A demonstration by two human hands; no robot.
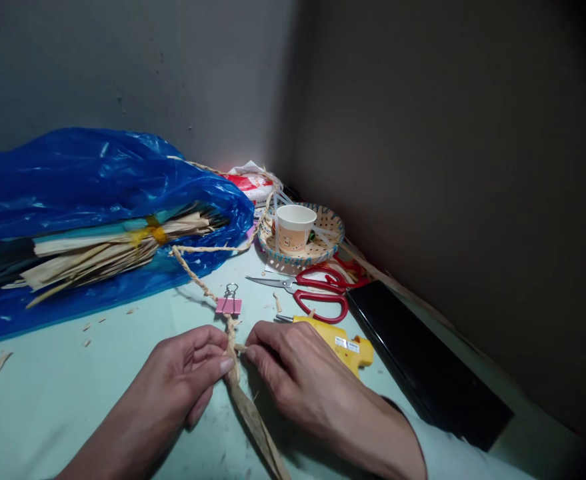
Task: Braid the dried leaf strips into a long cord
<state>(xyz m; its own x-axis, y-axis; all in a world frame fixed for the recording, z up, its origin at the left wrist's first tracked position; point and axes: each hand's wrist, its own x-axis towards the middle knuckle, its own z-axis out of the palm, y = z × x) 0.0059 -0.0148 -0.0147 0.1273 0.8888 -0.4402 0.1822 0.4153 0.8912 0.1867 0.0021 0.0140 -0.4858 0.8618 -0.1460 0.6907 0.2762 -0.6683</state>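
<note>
Head view, left to right: left hand (183, 377) pinches the tan braided straw cord (233, 360) near the pale green worktop's (47, 393) front edge; right hand (297, 373) fingers grip a side strand. Cord runs away toward the pink binder clip (229, 305), both hands equally close.

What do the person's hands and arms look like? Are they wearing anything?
Both hands are bare: no gloves, rings or watch show. The right hand comes out of a long white sleeve ending at the wrist. The left hand has a bare forearm, no sleeve in view.
</note>
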